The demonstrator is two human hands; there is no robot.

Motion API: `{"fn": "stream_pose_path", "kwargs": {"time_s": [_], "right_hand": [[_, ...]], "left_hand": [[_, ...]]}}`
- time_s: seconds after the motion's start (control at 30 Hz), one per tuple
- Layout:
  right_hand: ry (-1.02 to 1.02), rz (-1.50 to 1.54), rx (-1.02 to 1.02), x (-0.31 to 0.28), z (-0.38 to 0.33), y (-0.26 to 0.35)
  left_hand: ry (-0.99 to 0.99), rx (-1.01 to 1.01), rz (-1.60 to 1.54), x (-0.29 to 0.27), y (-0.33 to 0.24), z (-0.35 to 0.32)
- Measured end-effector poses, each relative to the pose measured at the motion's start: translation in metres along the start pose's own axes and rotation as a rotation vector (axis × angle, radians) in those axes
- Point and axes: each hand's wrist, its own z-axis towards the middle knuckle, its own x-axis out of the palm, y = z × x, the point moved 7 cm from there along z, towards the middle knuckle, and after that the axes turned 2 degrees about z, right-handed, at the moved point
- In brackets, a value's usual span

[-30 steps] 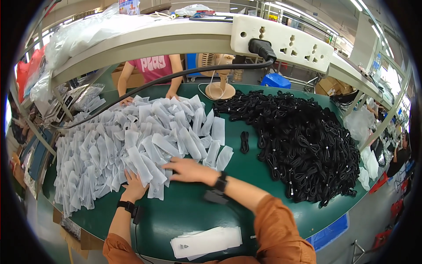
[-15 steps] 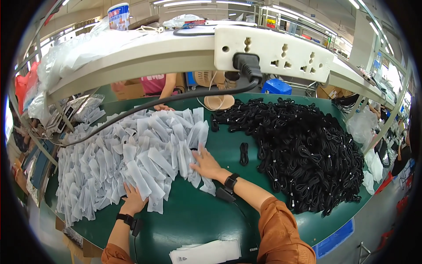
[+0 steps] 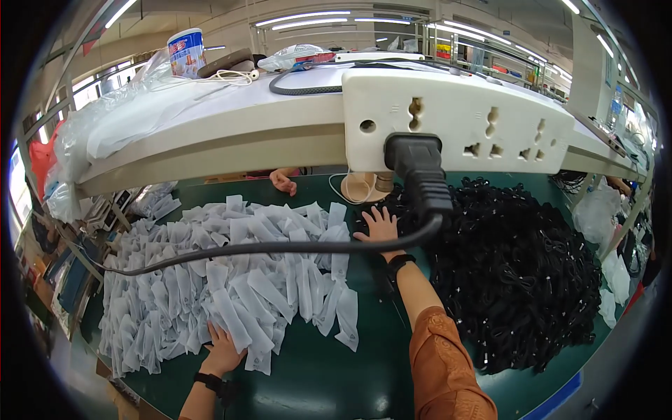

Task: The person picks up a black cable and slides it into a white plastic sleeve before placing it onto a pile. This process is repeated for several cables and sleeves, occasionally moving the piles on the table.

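Observation:
A wide heap of frosted white plastic sleeves [image 3: 175,280] covers the left half of the green table [image 3: 308,385]. My left hand [image 3: 225,352] rests against the heap's near edge, its fingers extended and partly behind the sleeves. At the right end of that heap, my right hand [image 3: 380,227] reaches far forward with fingers spread and holds nothing. It lies beside the left edge of a big pile of bundled black cables [image 3: 518,280]. Each wrist wears a black band.
A white shelf [image 3: 210,147] crosses above the table, with a white power strip [image 3: 455,119] and a thick black plugged-in cord [image 3: 301,248] hanging before the heaps. Another person's hand [image 3: 283,180] is at the far edge. A can [image 3: 186,54] stands on the shelf.
My right hand has moved from the sleeves' right edge forward to the gap between the heaps. The left hand stays at the near sleeves. The view has tilted up, with the power strip appearing larger.

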Motion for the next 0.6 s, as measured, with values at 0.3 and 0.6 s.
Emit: {"fn": "stream_pose_path", "kwargs": {"time_s": [0.3, 0.6], "right_hand": [[0.153, -0.02, 0.028, 0.039, 0.026, -0.018], [0.249, -0.005, 0.097, 0.013, -0.005, -0.035]], "left_hand": [[-0.01, 0.075, 0.139, 0.004, 0.008, -0.008], [-0.007, 0.124, 0.15, 0.024, 0.025, -0.002]]}}
